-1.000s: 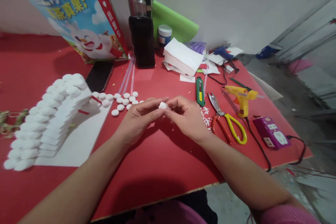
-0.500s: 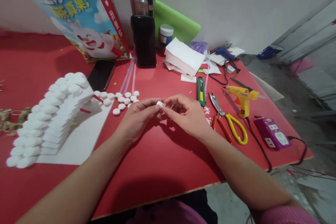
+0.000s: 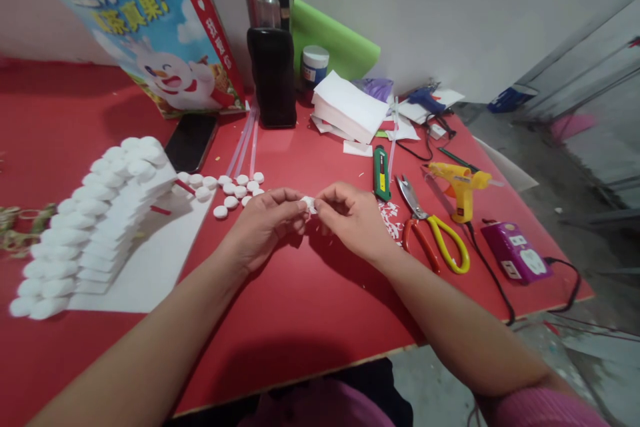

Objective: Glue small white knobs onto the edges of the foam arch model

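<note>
Between my hands, over the middle of the red table, is a small white piece (image 3: pixel 309 204), partly covered by fingertips. My left hand (image 3: pixel 267 220) pinches its left side between thumb and fingers. From the other side my right hand (image 3: pixel 353 219) grips it with thumb and curled fingers. Several round white discs (image 3: pixel 231 202) lie loose just beyond my left hand. Further left, a curved stair-like model (image 3: pixel 105 213) of white slabs edged with white discs stands on a white sheet (image 3: pixel 173 267).
Right of my hands lie red-and-yellow-handled shears (image 3: pixel 430 227), a green cutter (image 3: pixel 381 173), a yellow glue gun (image 3: pixel 465 187) and a purple power socket (image 3: pixel 517 252) with cords. Behind are a phone (image 3: pixel 191 143), glue sticks (image 3: pixel 245 143), a black case (image 3: pixel 273 79), stacked white paper (image 3: pixel 350 107) and a printed bag (image 3: pixel 165 33).
My fingertips have shifted on the small white piece and now hold it from opposite sides, with more of it showing. The things on the table stay where they were.
</note>
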### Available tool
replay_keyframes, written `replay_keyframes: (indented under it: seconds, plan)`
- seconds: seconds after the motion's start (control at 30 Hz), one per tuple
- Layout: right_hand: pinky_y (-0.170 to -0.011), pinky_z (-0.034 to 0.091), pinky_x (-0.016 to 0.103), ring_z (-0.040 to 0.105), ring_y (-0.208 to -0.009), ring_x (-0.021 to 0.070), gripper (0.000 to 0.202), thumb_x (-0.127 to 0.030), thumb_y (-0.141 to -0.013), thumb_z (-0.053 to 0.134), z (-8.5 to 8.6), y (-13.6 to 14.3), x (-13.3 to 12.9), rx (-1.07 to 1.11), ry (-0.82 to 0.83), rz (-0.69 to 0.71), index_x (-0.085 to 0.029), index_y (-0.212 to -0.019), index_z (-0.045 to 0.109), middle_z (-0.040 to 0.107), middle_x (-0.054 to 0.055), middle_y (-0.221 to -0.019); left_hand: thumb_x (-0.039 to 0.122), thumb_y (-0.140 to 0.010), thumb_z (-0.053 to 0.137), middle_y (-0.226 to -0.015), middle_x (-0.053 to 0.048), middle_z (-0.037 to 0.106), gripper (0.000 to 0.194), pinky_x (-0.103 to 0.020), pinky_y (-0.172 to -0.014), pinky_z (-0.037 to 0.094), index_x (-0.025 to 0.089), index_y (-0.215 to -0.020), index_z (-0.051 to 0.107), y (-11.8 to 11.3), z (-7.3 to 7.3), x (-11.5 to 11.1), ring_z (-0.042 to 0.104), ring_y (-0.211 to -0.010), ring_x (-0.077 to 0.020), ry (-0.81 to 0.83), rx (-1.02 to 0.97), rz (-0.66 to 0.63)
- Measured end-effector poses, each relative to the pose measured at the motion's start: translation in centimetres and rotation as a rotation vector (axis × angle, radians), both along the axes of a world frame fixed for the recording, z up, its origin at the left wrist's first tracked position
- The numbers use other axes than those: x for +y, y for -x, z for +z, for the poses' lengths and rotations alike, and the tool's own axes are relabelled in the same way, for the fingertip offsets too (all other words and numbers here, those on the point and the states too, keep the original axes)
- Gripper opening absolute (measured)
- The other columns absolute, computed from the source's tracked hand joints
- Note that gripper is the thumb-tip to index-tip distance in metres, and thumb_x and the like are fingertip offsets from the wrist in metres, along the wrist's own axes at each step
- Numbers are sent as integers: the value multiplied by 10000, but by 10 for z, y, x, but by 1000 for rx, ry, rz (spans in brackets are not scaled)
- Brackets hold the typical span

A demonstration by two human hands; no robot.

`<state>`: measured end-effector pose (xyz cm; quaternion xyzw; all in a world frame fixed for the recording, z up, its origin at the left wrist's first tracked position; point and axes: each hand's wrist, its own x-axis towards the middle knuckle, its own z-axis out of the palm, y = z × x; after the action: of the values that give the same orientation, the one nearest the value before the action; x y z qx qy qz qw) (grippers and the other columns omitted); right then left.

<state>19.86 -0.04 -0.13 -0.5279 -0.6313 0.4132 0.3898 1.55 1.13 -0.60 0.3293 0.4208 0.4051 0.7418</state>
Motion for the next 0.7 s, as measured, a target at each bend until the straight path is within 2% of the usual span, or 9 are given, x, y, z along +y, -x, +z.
replay_keyframes:
  seconds: [0.1,0.23,0.4,0.53,0.7]
  plan:
    - [-659,537,299,692,-708,157,169,-367,-969,688,0,-1,0,-73,-124,31,-218,-1041,724,793,52,-950,306,-650,983,-670,2,642,354,-242,-489,460,153,-829,718,-1,0,0,547,-537,-107,29,15,22]
    - [-742,539,315,725,-839,191,125,-292,-1002,653,1,-3,-1,-227,-310,82,-239,-975,764,806,51,-948,321,-659,986,-643,18,620,360,-240,-486,424,175,-816,696,-1,-1,-1,519,-531,-105,-3,54,28]
    - [-749,522,323,728,-827,204,167,-300,-1032,613,0,-7,0,-346,-370,113,-221,-1006,758,815,74,-956,325,-726,933,-698,7,647,282,-222,-513,367,172,-851,732,0,-2,-3,521,-553,-87,-108,198,39]
    - [-778,500,358,721,-864,240,253,-316,-1065,525,-2,-9,1,-509,-452,162,-196,-1031,745,813,124,-991,315,-681,936,-705,-3,656,282,-235,-562,404,161,-821,747,-1,3,-3,555,-600,-105,-172,280,68]
    - [-712,460,339,684,-783,223,258,-313,-1046,519,-3,-8,0,-548,-460,133,-182,-961,725,788,121,-911,316,-664,935,-680,2,643,294,-232,-539,384,158,-813,737,-2,4,-4,530,-575,-101,-152,310,50]
